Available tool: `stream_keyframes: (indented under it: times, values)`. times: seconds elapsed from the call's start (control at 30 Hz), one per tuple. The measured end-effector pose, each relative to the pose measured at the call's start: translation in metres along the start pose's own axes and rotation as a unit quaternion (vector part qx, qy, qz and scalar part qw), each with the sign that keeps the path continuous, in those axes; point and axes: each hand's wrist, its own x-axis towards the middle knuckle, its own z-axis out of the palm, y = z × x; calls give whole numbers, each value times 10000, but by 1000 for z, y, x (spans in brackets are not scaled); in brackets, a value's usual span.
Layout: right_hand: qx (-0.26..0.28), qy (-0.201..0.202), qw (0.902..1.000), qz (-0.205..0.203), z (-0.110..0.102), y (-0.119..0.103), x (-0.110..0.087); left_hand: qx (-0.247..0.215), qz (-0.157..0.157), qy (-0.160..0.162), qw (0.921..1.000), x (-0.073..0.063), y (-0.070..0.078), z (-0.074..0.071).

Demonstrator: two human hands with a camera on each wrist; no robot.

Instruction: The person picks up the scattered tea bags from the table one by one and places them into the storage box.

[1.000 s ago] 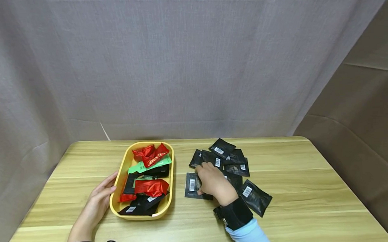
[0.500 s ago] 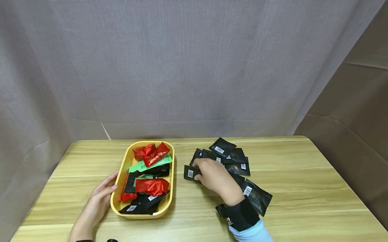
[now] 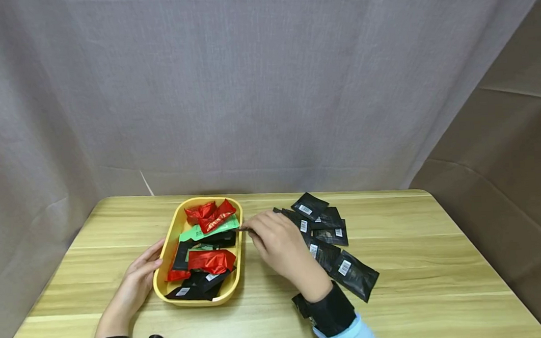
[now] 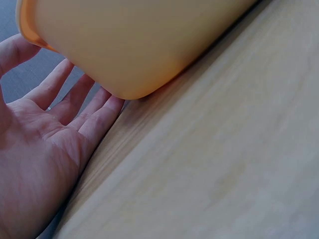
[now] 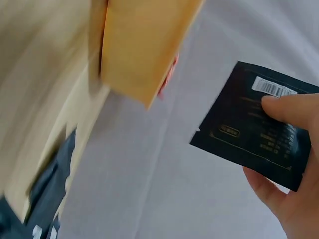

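A yellow plastic basket holds red, green and black packets. Against its left wall rests my left hand; in the left wrist view straight fingers touch the basket's side near the bottom. My right hand pinches a black sachet with a white barcode label, thumb on its face. In the head view that sachet appears edge-on at the basket's right rim. Several more black sachets lie in an overlapping pile on the table, right of my right hand.
The wooden table ends at a grey cloth backdrop behind and a brown cloth panel on the right. Inside the basket lie red foil packets and a green packet.
My right hand lifts a black sachet from the left side of the pile and carries it left to the basket's right rim. My left hand stays at the basket.
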Motion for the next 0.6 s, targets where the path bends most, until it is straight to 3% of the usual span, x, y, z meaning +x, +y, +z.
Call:
stream_keyframes:
  times: [0.17, 0.4, 0.6]
  values:
    - [38, -364, 9977, -562, 14, -26, 2, 27, -17, 12, 10000, 0, 0, 0]
    - [-83, -1087, 9851, -1329, 33, -54, 0, 137, -106, 81, 9998, 0, 0, 1]
    - [-298, -1358, 9790, -1492, 46, -62, -6, 170, -103, 64, 9998, 0, 0, -1]
